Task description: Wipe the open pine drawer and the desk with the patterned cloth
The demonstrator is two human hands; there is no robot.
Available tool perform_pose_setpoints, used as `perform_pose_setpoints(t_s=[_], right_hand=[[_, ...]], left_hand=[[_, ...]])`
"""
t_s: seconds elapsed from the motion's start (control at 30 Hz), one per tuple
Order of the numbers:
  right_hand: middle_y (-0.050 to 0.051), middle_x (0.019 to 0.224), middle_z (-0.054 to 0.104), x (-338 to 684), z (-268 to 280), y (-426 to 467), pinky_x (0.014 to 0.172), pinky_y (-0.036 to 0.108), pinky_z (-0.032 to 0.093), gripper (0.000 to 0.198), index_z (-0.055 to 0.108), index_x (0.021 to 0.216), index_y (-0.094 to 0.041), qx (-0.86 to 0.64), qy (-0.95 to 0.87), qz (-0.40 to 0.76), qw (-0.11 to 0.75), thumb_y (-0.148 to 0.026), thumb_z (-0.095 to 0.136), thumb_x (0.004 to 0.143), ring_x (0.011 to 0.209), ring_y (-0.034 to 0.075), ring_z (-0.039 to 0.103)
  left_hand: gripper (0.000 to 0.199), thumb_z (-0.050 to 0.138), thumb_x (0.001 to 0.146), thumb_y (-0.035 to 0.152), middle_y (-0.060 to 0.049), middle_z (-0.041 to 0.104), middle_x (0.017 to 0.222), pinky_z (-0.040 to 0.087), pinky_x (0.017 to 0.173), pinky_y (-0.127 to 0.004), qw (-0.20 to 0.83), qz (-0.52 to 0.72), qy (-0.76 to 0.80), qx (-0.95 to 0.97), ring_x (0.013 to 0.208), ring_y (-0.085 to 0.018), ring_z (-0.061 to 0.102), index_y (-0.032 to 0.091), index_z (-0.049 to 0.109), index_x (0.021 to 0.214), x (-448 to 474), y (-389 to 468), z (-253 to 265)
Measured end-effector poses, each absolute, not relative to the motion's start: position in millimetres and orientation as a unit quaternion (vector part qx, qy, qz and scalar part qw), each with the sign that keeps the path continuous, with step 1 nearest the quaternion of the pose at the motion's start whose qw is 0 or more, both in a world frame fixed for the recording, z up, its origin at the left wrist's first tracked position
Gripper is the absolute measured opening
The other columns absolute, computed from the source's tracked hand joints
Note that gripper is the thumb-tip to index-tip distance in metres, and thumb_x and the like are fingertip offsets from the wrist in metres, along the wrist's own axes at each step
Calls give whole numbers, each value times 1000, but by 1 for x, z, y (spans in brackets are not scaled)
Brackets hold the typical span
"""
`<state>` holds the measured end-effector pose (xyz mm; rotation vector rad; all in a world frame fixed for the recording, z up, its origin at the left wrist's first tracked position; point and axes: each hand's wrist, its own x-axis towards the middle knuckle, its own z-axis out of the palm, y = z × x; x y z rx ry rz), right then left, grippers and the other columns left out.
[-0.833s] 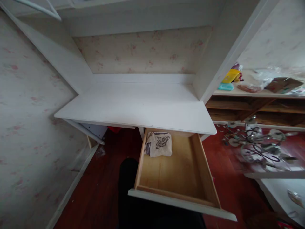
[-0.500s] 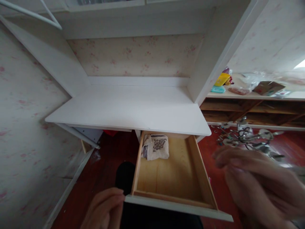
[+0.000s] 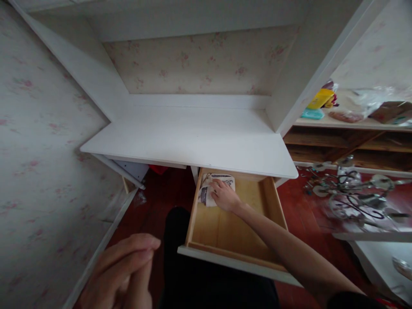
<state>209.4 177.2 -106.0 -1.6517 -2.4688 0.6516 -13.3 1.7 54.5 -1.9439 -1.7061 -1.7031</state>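
White desk [image 3: 189,141] against flowered wallpaper; its wooden drawer [image 3: 234,223] is pulled open. A folded cloth [image 3: 207,189] lies in the drawer's back left corner. Right hand [image 3: 225,197] rests on the cloth, fingers closing over it. Left hand [image 3: 122,274] is open, empty, near the drawer front.

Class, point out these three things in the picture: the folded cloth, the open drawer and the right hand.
folded cloth [image 3: 206,194], head view, on its left part.
open drawer [image 3: 225,234], head view, on its bare wooden floor.
right hand [image 3: 225,197], head view, on its back.
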Motion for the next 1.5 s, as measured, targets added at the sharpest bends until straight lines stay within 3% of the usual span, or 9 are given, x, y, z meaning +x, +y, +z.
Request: perform_pose_setpoints(t_s=[0.17, 0.27, 0.37, 0.57, 0.83, 0.93, 1.17, 1.5], right_hand=[[3, 163, 14, 181, -135, 205, 113, 62, 9, 55, 33, 151, -32, -571, -794, 203, -47, -41, 31, 97, 147, 32, 8], [6, 164, 14, 183, -155, 212, 111, 65, 4, 59, 28, 154, -29, -581, -783, 209, -76, -43, 30, 97, 148, 33, 5], [4, 164, 10, 189, -172, 213, 110, 66, 1, 61, 21, 156, -30, -593, -769, 219, -98, -44, 26, 97, 148, 31, 2], [0, 164, 4, 213, -183, 210, 104, 75, 5, 59, 14, 155, -39, -618, -743, 229, -114, -51, 17, 98, 149, 27, -2], [2, 164, 9, 318, -188, 191, 109, 72, 2, 60, 16, 156, -34, -664, -711, 183, -139, -48, 17, 98, 149, 30, 3], [6, 163, 13, 342, -182, 188, 111, 69, 7, 62, 18, 157, -28, -660, -713, 189, -140, -46, 22, 98, 149, 32, 7], [11, 161, 22, 348, -165, 168, 106, 54, 35, 72, 35, 152, -28, -596, -756, 233, -141, -45, 56, 85, 143, 35, 26], [16, 158, 23, 337, -161, 68, 98, 57, 42, 92, 33, 152, -34, -577, -756, 259, -169, -47, 74, 71, 139, 41, 28]], left_hand=[[22, 51, 92, 14, -3, 70, 104, 58, 83, -24, -118, -352, -513, -774, 95, -14, 68, 22, 64, 108, 11, 12, -19], [23, 46, 96, 21, -4, 71, 104, 57, 85, -30, -99, -270, -549, -785, 96, -17, 68, 22, 64, 111, 21, 3, -76], [26, 40, 96, 16, -3, 72, 93, 54, 80, -34, -84, -212, -547, -805, 86, -17, 68, 21, 65, 104, 23, -10, -110], [25, 41, 95, 13, -1, 69, 82, 45, 73, -34, -92, -155, -555, -812, 78, -17, 65, 21, 64, 91, 21, -11, -116], [28, 36, 97, 16, -1, 69, 84, 39, 73, -34, -72, -192, -540, -816, 77, -17, 62, 21, 63, 91, 23, -10, -120], [27, 37, 97, 17, -1, 69, 82, 37, 74, -34, -71, -198, -542, -814, 77, -17, 62, 20, 63, 89, 23, -10, -121], [26, 38, 98, 17, 0, 69, 84, 35, 74, -35, -80, -194, -551, -808, 79, -17, 61, 22, 63, 91, 23, -12, -121], [21, 42, 96, 16, 1, 66, 79, 31, 71, -35, -97, -210, -552, -801, 76, -16, 59, 22, 61, 90, 23, -11, -124]])
